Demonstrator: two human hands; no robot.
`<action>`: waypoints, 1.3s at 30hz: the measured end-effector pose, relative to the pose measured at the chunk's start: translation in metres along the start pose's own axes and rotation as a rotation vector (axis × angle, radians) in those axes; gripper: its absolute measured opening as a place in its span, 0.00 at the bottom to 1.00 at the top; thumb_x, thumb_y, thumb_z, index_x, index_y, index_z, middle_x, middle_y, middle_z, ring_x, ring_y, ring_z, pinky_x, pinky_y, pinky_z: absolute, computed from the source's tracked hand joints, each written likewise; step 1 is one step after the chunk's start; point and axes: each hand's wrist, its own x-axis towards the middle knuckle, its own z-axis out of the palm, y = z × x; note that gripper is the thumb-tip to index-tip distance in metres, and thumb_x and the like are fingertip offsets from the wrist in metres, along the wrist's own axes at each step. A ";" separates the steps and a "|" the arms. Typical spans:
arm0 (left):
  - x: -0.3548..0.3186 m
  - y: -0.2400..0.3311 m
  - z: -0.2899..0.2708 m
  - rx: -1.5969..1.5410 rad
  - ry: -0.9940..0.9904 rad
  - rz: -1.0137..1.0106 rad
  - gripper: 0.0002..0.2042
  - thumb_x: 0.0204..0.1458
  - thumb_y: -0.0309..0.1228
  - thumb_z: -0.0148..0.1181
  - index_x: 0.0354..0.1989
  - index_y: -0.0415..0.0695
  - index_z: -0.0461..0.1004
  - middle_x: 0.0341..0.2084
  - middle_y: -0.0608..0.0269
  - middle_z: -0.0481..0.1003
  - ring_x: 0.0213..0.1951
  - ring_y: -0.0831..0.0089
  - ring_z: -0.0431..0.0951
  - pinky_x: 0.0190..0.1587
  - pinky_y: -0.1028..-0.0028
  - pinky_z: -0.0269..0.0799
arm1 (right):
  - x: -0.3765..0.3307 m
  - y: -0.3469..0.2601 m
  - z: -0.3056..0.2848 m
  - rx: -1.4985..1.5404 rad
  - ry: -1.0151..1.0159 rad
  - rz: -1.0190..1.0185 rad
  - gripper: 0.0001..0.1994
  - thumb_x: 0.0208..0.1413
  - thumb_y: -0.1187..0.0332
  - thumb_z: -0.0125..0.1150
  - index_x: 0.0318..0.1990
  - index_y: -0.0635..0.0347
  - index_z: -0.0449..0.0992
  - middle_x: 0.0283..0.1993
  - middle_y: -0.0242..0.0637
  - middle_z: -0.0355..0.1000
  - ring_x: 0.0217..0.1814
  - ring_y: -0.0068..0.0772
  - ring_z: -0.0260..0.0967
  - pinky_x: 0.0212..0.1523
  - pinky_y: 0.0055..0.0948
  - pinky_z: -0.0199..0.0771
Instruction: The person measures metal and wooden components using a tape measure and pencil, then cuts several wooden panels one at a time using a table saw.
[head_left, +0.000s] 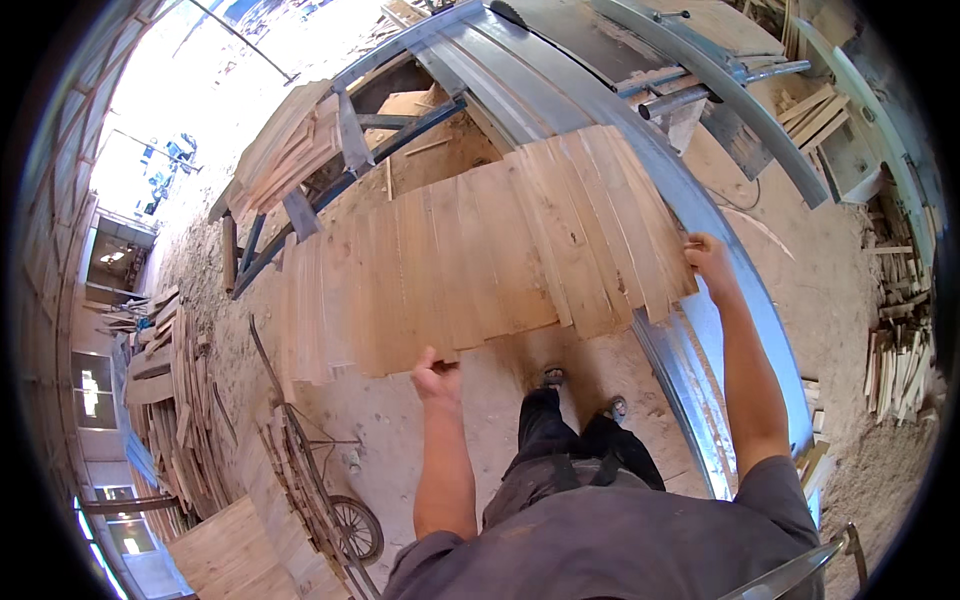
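A wide wooden panel (450, 250), made of many narrow strips side by side with uneven ends, spans the middle of the view. My left hand (437, 378) is closed on its near edge, left of my body. At the panel's right end, the fingers of my right hand (708, 262) pinch the corner edge. The panel's right part overlaps the long metal saw table (750, 310), while its left part extends over the floor. Whether the panel rests on the metal or hangs just above it, I cannot tell.
A toothed saw blade (508, 13) shows at the table's far end. Stacked panels (290, 150) lie on a frame at far left. A wheeled cart (355, 528) with wood stands near left. Scrap wood piles (895, 370) line the right side.
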 end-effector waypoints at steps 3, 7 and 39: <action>-0.032 -0.038 -0.078 0.270 -0.105 -0.322 0.10 0.63 0.27 0.49 0.50 0.42 0.72 0.49 0.47 0.76 0.43 0.53 0.82 0.46 0.51 0.79 | -0.048 0.024 -0.055 -0.177 0.091 -0.155 0.21 0.52 0.73 0.58 0.55 0.72 0.76 0.54 0.55 0.78 0.58 0.46 0.76 0.60 0.37 0.74; -0.136 -0.090 -0.074 0.561 -0.050 -0.396 0.20 0.62 0.28 0.51 0.61 0.34 0.65 0.42 0.46 0.80 0.40 0.55 0.83 0.41 0.60 0.81 | -0.163 0.114 -0.138 -0.374 0.261 -0.076 0.23 0.51 0.74 0.58 0.56 0.73 0.75 0.56 0.57 0.76 0.61 0.51 0.74 0.63 0.41 0.71; -0.179 -0.188 0.076 1.845 -1.793 -0.232 0.24 0.60 0.27 0.59 0.64 0.29 0.67 0.48 0.49 0.81 0.49 0.68 0.81 0.52 0.70 0.76 | -0.518 0.180 -0.120 -0.897 1.066 0.299 0.29 0.47 0.70 0.65 0.60 0.61 0.70 0.70 0.48 0.60 0.77 0.54 0.49 0.77 0.52 0.46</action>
